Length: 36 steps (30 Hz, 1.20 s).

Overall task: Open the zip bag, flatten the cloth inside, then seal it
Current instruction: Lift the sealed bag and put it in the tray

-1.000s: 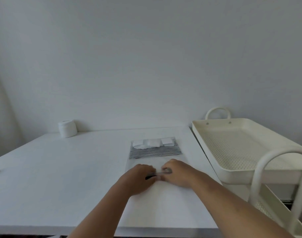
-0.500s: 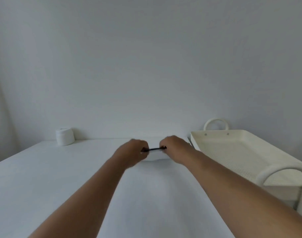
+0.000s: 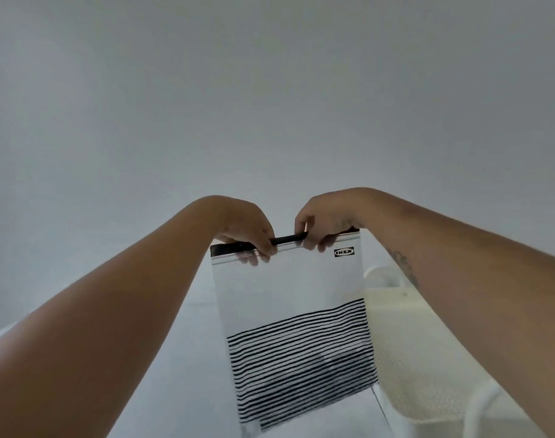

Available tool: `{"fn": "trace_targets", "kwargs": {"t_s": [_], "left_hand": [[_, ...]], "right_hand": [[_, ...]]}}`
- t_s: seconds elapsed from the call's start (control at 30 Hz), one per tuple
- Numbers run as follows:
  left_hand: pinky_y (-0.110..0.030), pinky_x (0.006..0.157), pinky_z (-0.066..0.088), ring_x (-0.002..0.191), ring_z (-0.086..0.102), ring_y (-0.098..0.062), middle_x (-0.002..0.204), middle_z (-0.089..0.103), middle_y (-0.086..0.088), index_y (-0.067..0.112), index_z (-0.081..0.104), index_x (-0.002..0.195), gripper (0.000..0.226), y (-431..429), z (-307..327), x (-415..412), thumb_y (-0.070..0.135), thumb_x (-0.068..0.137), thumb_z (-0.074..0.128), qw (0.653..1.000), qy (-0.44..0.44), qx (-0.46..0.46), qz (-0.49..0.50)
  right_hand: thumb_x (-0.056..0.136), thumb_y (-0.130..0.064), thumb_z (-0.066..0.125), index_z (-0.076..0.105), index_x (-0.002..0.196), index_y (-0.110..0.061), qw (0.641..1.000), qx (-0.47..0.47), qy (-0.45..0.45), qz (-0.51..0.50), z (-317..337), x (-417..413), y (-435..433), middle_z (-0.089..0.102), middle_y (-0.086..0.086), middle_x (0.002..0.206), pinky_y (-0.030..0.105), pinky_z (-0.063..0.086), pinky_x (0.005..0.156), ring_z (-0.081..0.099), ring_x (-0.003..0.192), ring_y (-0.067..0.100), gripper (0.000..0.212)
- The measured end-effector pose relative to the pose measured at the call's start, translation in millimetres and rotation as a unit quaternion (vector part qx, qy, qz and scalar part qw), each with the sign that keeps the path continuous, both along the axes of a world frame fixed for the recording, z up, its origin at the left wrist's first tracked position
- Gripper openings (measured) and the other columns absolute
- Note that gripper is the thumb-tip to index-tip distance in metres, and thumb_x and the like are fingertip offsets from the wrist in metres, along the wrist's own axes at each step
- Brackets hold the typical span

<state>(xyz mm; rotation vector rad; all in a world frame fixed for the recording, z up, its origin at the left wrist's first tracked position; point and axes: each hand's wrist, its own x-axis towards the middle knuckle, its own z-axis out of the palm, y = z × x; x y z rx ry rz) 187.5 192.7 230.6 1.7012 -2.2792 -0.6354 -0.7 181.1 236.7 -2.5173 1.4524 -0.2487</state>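
A clear zip bag [image 3: 289, 289] with a black top strip and a band of black stripes hangs upright in front of me, lifted above the white table [image 3: 187, 358]. My left hand [image 3: 244, 229] pinches the top strip left of centre. My right hand [image 3: 326, 219] pinches the same strip just to the right, fingers curled over the edge. A dark cloth [image 3: 330, 365] shows dimly through the striped lower part of the bag. The bag's bottom edge reaches down near the table.
A cream perforated cart tray [image 3: 427, 358] with a loop handle stands to the right, close behind the bag. A plain grey wall fills the upper view.
Both hands have lifted the bag off the table from lying flat to hanging upright. The head view has tilted up, so the white roll at the back left is out of sight.
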Motion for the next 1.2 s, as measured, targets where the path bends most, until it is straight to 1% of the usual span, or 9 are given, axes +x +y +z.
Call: {"fn": "trace_targets", "kwargs": {"t_s": [0.07, 0.17, 0.47, 0.6, 0.77, 0.93, 1.03, 1.13, 1.2], "left_hand": [[-0.024, 0.063, 0.059, 0.068, 0.072, -0.016, 0.085, 0.075, -0.005, 0.000, 0.068, 0.105, 0.019, -1.5, 12.9, -13.0, 0.010, 0.088, 0.069, 1.000, 0.025, 0.016, -0.010], [-0.024, 0.065, 0.059, 0.069, 0.071, -0.017, 0.086, 0.074, -0.005, 0.002, 0.068, 0.104, 0.018, -6.5, 28.9, -37.0, 0.011, 0.088, 0.069, 0.998, 0.038, 0.037, -0.031], [-0.025, 0.067, 0.059, 0.070, 0.071, -0.016, 0.088, 0.073, -0.005, 0.007, 0.068, 0.100, 0.015, -40.6, 49.2, -126.9, 0.013, 0.087, 0.071, 0.994, 0.022, 0.044, -0.100], [-0.023, 0.065, 0.058, 0.070, 0.069, -0.015, 0.090, 0.072, -0.006, 0.007, 0.068, 0.100, 0.013, -57.6, 42.5, -167.3, 0.012, 0.088, 0.070, 0.991, 0.016, 0.029, -0.130], [-0.021, 0.061, 0.058, 0.067, 0.069, -0.014, 0.095, 0.072, -0.009, 0.000, 0.066, 0.110, 0.025, -81.0, 36.0, -208.9, 0.012, 0.088, 0.069, 0.987, 0.020, 0.023, -0.157], [-0.021, 0.058, 0.057, 0.068, 0.070, -0.015, 0.094, 0.073, -0.009, 0.000, 0.067, 0.107, 0.022, -109.0, 24.8, -239.9, 0.011, 0.088, 0.069, 0.985, 0.007, 0.015, -0.169], [-0.023, 0.063, 0.059, 0.071, 0.071, -0.015, 0.096, 0.075, -0.008, 0.002, 0.069, 0.105, 0.020, -131.9, 9.6, -249.3, 0.014, 0.089, 0.069, 0.986, -0.012, -0.013, -0.167], [-0.026, 0.071, 0.060, 0.078, 0.074, -0.018, 0.096, 0.076, -0.006, 0.006, 0.071, 0.101, 0.016, -155.2, -10.4, -253.1, 0.015, 0.088, 0.069, 0.985, -0.028, -0.057, -0.159], [-0.028, 0.073, 0.060, 0.082, 0.074, -0.020, 0.094, 0.076, -0.007, 0.008, 0.071, 0.097, 0.013, -169.2, -23.7, -253.5, 0.015, 0.087, 0.068, 0.984, -0.037, -0.092, -0.148]], "right_hand": [[0.084, -0.008, 0.071, 0.070, 0.089, -0.016, 1.000, 0.022, 0.005, -0.012, 17.0, -14.2, 1.3, 0.068, 0.003, 0.083, 0.021, 0.057, 0.065, 0.067, 0.067, 0.013, 0.010], [0.085, -0.006, 0.070, 0.069, 0.089, -0.015, 0.998, 0.045, 0.009, -0.041, 36.4, -38.7, 1.4, 0.067, 0.006, 0.087, 0.018, 0.056, 0.058, 0.067, 0.067, 0.013, 0.011], [0.088, -0.002, 0.066, 0.066, 0.088, -0.012, 0.990, 0.062, 0.012, -0.127, 55.1, -121.1, -11.4, 0.064, 0.008, 0.086, 0.028, 0.055, 0.069, 0.065, 0.073, 0.020, 0.010], [0.089, -0.001, 0.065, 0.065, 0.088, -0.011, 0.985, 0.060, 0.005, -0.161, 47.0, -158.7, -21.4, 0.062, 0.009, 0.087, 0.029, 0.054, 0.072, 0.064, 0.075, 0.022, 0.010], [0.088, -0.002, 0.066, 0.065, 0.089, -0.010, 0.979, 0.048, 0.007, -0.196, 40.5, -197.4, -37.6, 0.063, 0.009, 0.087, 0.028, 0.054, 0.070, 0.064, 0.073, 0.021, 0.008], [0.087, -0.004, 0.067, 0.067, 0.091, -0.011, 0.975, 0.032, 0.021, -0.220, 25.5, -223.6, -62.3, 0.065, 0.009, 0.088, 0.029, 0.055, 0.071, 0.066, 0.076, 0.021, 0.008], [0.087, -0.005, 0.067, 0.068, 0.091, -0.012, 0.975, 0.024, 0.016, -0.222, 7.3, -233.4, -82.3, 0.066, 0.009, 0.089, 0.031, 0.055, 0.074, 0.067, 0.079, 0.022, 0.008], [0.086, -0.007, 0.068, 0.069, 0.086, -0.016, 0.975, 0.000, 0.004, -0.222, -16.1, -238.3, -103.0, 0.069, 0.006, 0.088, 0.030, 0.054, 0.071, 0.068, 0.077, 0.019, 0.010], [0.084, -0.008, 0.067, 0.070, 0.085, -0.018, 0.974, -0.034, -0.009, -0.225, -33.9, -239.1, -118.3, 0.069, 0.003, 0.085, 0.029, 0.052, 0.069, 0.066, 0.075, 0.018, 0.010]]}}
